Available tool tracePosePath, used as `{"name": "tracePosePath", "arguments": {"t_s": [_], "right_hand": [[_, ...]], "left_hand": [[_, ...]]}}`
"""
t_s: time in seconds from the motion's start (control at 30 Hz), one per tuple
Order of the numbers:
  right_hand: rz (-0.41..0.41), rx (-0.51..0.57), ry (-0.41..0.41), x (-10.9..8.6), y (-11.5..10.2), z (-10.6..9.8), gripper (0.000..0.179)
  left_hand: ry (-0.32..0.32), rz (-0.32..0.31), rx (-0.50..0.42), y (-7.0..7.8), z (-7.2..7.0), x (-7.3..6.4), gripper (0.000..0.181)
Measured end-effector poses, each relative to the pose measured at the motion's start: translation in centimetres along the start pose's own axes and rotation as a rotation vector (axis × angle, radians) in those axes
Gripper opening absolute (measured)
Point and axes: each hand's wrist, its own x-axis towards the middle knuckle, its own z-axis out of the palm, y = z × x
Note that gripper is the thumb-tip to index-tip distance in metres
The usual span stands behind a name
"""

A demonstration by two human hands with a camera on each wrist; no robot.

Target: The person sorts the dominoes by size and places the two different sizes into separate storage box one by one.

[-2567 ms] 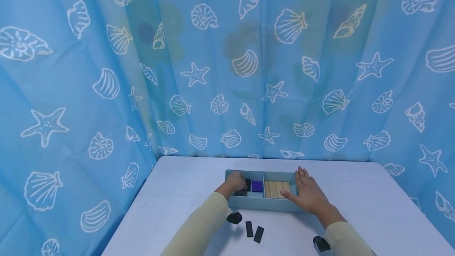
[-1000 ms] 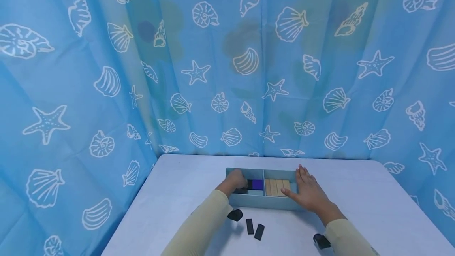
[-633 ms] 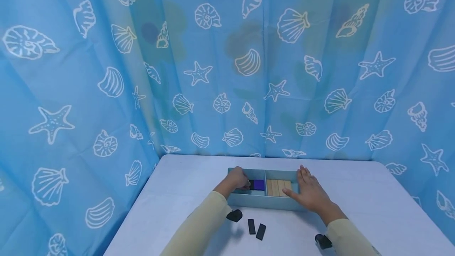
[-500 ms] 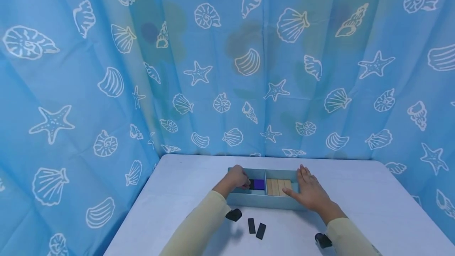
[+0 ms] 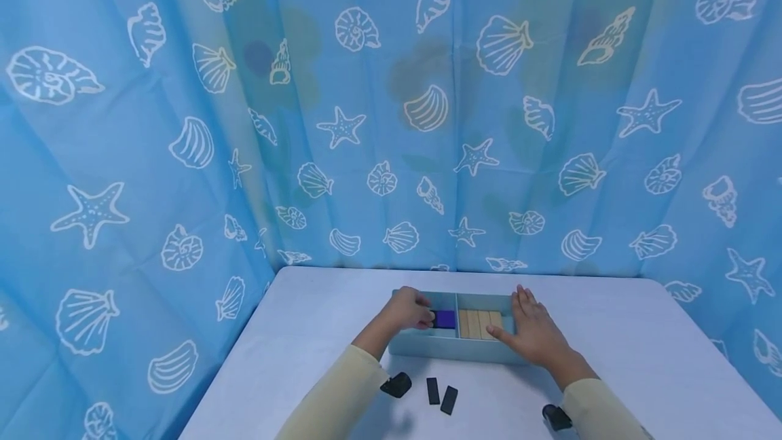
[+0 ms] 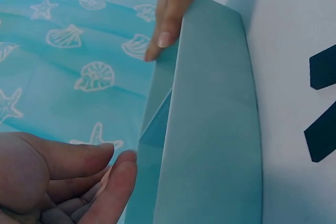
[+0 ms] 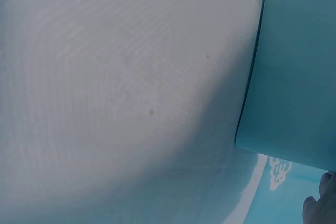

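Observation:
A light blue two-compartment box (image 5: 458, 350) stands on the table. My left hand (image 5: 408, 309) is over its left compartment, fingers loosely bent; in the left wrist view that hand's thumb and forefinger (image 6: 118, 182) are slightly apart with nothing visible between them. Beside its fingertips lie a purple block (image 5: 446, 319) and the dark edge of a black one, partly hidden by the hand. Several plain wooden blocks (image 5: 478, 324) lie side by side in the right compartment. My right hand (image 5: 536, 333) rests on the box's right end, fingers straight, thumb spread over the compartment.
Two black tiles (image 5: 433, 391) lie on the white table (image 5: 293, 331) in front of the box. Black wrist cameras (image 5: 396, 384) hang under both forearms. A blue shell-patterned curtain (image 5: 366, 121) closes off the back and sides.
A black block moved up against the purple one inside the left compartment. My left hand has since lifted slightly, its wrist shifting left. My right hand has stayed on the box's end.

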Motion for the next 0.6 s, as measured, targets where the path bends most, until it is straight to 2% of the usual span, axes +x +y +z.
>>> {"name": "tracePosePath", "arguments": {"t_s": [0.1, 0.23, 0.4, 0.6], "right_hand": [[0.003, -0.002, -0.006, 0.0, -0.1, 0.0, 0.108], [-0.001, -0.003, -0.003, 0.1, 0.0, 0.1, 0.108], [-0.005, -0.022, 0.007, 0.1, 0.0, 0.1, 0.107], [-0.001, -0.024, 0.007, 0.0, 0.0, 0.0, 0.107]], "left_hand": [[-0.005, 0.020, -0.015, -0.4, -0.2, -0.7, 0.028], [0.020, 0.040, -0.034, -0.9, -0.5, -1.8, 0.027], [0.068, 0.038, -0.078, -1.9, -0.8, -3.1, 0.027], [0.074, 0.036, -0.084, -3.2, -0.7, -4.4, 0.023]]}}
